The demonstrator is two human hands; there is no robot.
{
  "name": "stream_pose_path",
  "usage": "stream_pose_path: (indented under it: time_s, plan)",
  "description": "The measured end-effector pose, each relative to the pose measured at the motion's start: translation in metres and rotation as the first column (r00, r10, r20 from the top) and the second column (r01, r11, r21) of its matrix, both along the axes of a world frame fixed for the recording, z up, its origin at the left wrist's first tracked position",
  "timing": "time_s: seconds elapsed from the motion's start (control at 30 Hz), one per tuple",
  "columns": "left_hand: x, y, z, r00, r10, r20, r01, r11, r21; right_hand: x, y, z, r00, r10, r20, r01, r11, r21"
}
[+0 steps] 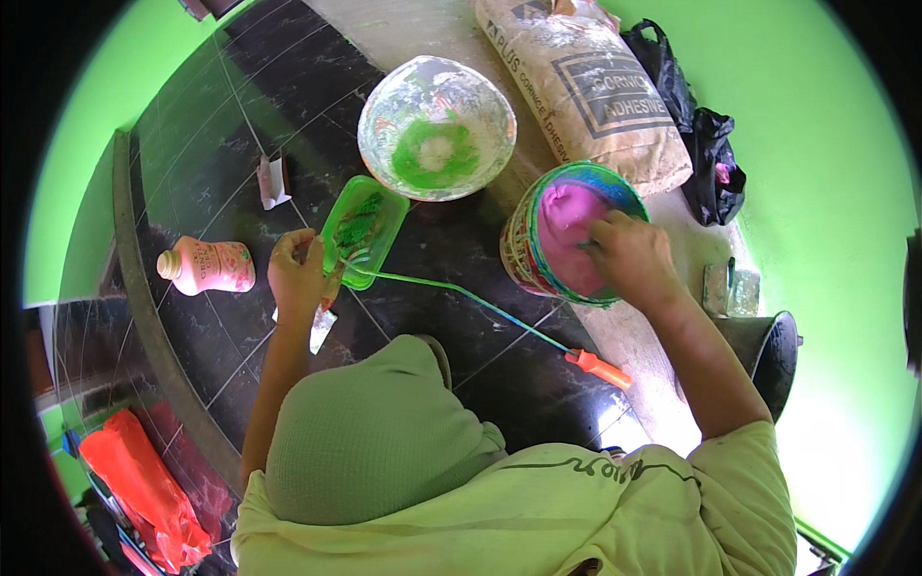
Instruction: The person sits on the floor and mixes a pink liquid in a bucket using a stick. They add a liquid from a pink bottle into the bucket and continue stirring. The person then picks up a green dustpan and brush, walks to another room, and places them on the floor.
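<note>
1. From where I stand, the person's right hand [629, 254] reaches over the rim into a round bucket with a multicoloured, paint-smeared wall [523, 252]. Its fingers are bent down at the thick pink paint [567, 226] inside; whether they grip anything there, I cannot tell.
2. The left hand [296, 274] is raised just beside a rectangular, translucent bright-green plastic tray [395, 230], its fingers curled toward the thumb. Close by its fingers is a slim, reddish-brown object [333, 285], perhaps a brush; I cannot make out whether the hand grasps it.
3. The tray sits on the glossy black tiled floor [269, 86], left of the bucket, with dark green textured material inside it.
4. A paint roller frame with a bent, green-and-blue-stained metal rod and a bright orange handle [600, 369] stretches from the tray toward the lower right. The handle lies below the bucket, apart from both hands.
5. Beyond the tray stands a wide white basin [384, 115], crusted with dried residue and stained green at its bottom.
6. Left of the left hand, a pink plastic bottle with a pale cap [206, 267] lies on its side; a small, open white carton [274, 182] is farther up.
7. Behind the bucket lies a large, dusty brown paper sack [615, 96], with crumpled black plastic bags [718, 163] beside it.
</note>
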State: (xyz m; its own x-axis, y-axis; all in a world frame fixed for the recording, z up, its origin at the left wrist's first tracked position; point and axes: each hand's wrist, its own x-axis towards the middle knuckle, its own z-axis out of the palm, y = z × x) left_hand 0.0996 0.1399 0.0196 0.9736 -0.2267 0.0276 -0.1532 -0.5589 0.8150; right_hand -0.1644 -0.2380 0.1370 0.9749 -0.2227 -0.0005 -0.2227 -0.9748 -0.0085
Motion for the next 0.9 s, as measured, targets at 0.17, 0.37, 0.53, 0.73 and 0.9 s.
stream_pose_path:
  time_s: [0.17, 0.37, 0.53, 0.73, 0.9]
  plan:
    - [0.019, 0.028, -0.021, 0.985, 0.099, -0.142, -0.102, 0.995, -0.018, -0.028, -0.002, 0.003, 1.000, -0.028, 0.011, 0.029, 0.996, -0.087]
    - [0.017, 0.042, -0.035, 0.967, 0.066, -0.247, -0.037, 0.992, 0.121, -0.032, 0.003, 0.000, 1.000, -0.013, -0.011, 0.010, 0.982, -0.187]
    - [0.007, 0.051, -0.030, 0.958, -0.077, -0.278, 0.137, 0.969, 0.205, -0.016, 0.032, 0.037, 0.952, -0.032, 0.304, 0.031, 0.999, 0.008]
    - [-0.010, 0.040, -0.023, 0.887, -0.085, -0.454, 0.242, 0.924, 0.298, -0.017, 0.094, 0.057, 0.995, 0.098, -0.016, -0.037, 0.509, 0.860]
    - [-0.017, 0.034, -0.031, 0.916, 0.033, -0.399, 0.160, 0.883, 0.441, 0.015, 0.140, -0.054, 0.986, 0.163, -0.035, -0.114, 0.812, 0.573]
